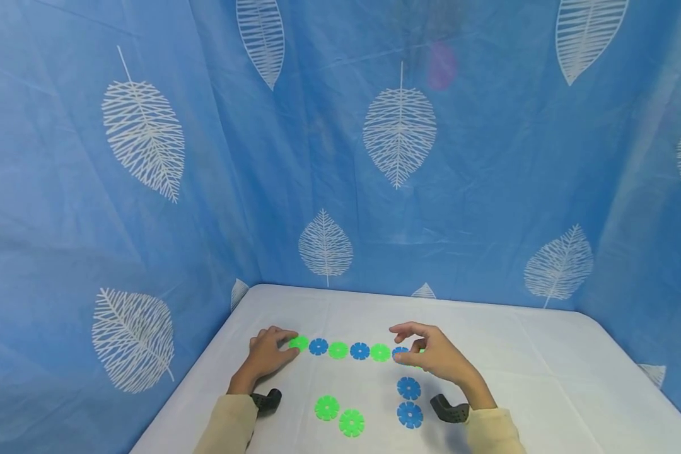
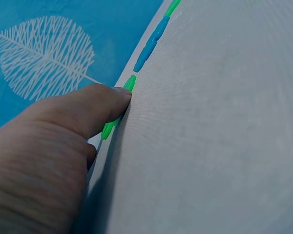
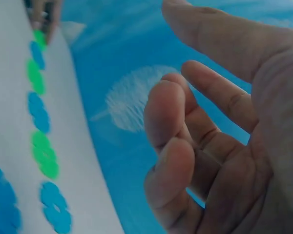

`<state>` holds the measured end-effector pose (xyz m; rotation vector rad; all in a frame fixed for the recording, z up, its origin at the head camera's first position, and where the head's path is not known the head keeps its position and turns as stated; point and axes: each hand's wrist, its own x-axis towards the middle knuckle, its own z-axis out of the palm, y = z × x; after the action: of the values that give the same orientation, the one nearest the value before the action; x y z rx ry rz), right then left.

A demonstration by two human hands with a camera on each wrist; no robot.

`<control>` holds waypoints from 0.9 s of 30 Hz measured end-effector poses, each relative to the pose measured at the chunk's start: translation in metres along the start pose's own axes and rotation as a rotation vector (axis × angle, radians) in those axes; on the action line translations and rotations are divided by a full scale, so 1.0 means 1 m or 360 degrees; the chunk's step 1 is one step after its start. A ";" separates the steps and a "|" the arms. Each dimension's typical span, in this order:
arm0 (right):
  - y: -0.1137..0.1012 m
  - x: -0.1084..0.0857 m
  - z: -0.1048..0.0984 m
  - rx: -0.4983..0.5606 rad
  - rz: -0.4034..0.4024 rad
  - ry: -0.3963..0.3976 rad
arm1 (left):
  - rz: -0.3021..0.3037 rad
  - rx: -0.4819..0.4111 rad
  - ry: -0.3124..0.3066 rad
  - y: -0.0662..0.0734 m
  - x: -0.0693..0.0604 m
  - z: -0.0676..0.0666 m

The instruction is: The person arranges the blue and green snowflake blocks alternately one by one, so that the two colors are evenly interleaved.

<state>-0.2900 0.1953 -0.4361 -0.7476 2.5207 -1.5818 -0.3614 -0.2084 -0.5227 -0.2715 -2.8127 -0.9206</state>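
Observation:
My left hand (image 1: 269, 353) pinches a green notched disc (image 1: 301, 342) at the left end of a row on the table. In the left wrist view the thumb lies across this green disc (image 2: 108, 130), hiding its middle. Rightward, blue (image 1: 318, 346) and green (image 1: 338, 350) discs alternate, lying flat. My right hand (image 1: 437, 353) is over the row's right end, thumb and fingers apart and nothing between them. It partly covers a blue disc (image 1: 398, 350) and a green disc (image 1: 422, 363). In the right wrist view its fingers (image 3: 164, 112) are loosely bent.
Below the row's right end lie two blue discs (image 1: 409, 388), one under the other. Two green discs (image 1: 326, 408) lie nearer the front, between the forearms. The white-covered table (image 1: 545, 378) meets a blue leaf-patterned curtain (image 1: 477, 189) at the back and sides.

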 end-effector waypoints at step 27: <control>0.009 0.013 0.090 -0.0220 -0.0024 -0.0608 | -0.0002 0.0004 -0.0017 0.001 0.000 -0.002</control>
<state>-0.2765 0.1188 -0.4836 -0.9795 2.3588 -1.1429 -0.3612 -0.2088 -0.5205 -0.2753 -2.8241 -0.9188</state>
